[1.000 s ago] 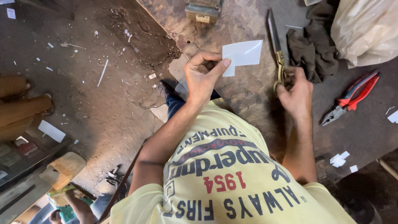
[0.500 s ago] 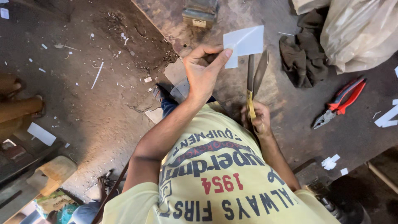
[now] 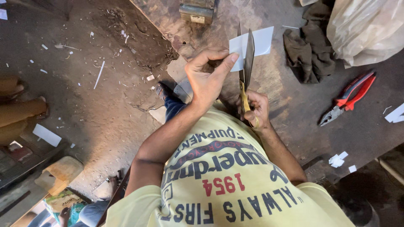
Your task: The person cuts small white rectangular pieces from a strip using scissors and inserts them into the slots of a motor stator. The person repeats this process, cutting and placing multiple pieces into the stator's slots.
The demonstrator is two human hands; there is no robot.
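Note:
My left hand (image 3: pixel 206 80) pinches a small white sheet (image 3: pixel 260 42) by its left edge and holds it up over the dark workbench (image 3: pixel 294 113). My right hand (image 3: pixel 256 108) grips the yellowish handles of long metal shears (image 3: pixel 246 54). The blades point away from me, slightly apart, with the sheet's left part between them. Both arms reach out over my yellow printed shirt.
Red-handled pliers (image 3: pixel 351 98) lie on the bench at the right. A dark cloth (image 3: pixel 305 50) and a pale plastic bag (image 3: pixel 366 29) sit at the back right, a metal block (image 3: pixel 197 10) at the top. White offcuts (image 3: pixel 338 159) lie near the bench edge. Another person's leg (image 3: pixel 17 111) is at far left on the dirt floor.
My right hand lifted the shears off the bench and brought them upright to the sheet. The blades now straddle the sheet, which my left hand has kept raised.

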